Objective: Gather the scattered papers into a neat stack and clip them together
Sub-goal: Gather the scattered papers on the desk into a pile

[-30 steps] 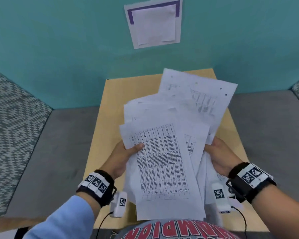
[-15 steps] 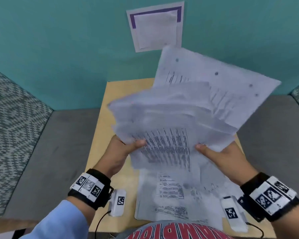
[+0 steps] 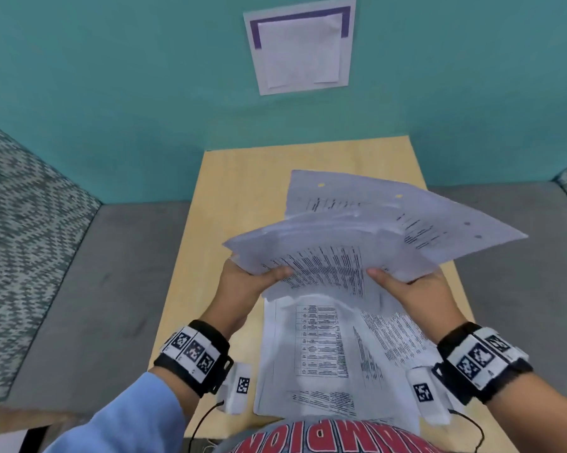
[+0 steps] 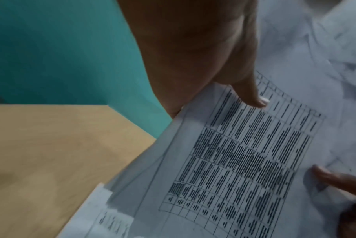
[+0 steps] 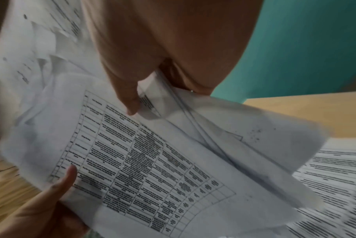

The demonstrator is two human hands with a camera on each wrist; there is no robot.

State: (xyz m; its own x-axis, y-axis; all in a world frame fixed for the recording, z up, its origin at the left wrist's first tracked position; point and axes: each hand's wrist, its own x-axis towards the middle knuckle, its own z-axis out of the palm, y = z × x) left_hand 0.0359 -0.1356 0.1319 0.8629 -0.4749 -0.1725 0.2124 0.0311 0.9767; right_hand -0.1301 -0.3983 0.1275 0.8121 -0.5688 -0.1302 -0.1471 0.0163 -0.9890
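Observation:
A fanned bundle of printed white papers (image 3: 351,237) is held above the wooden table (image 3: 243,178). My left hand (image 3: 252,282) grips its left near edge, thumb on top of the table-printed top sheet (image 4: 244,153). My right hand (image 3: 409,289) grips the right near edge, thumb (image 5: 130,98) pressing on the sheets (image 5: 152,161). The bundle is uneven, with sheets sticking out to the far right. More printed sheets (image 3: 324,348) lie flat on the table under the hands, close to my body. No clip is in view.
The small table stands against a teal wall (image 3: 112,76) with a paper notice (image 3: 300,47) stuck to it. Grey upholstered bench seats (image 3: 89,289) flank the table on both sides. Bare tabletop shows at the far left.
Both hands lifted the bundle off the table, leaving some sheets behind. Since half a second ago the bundle has tipped lower and flatter.

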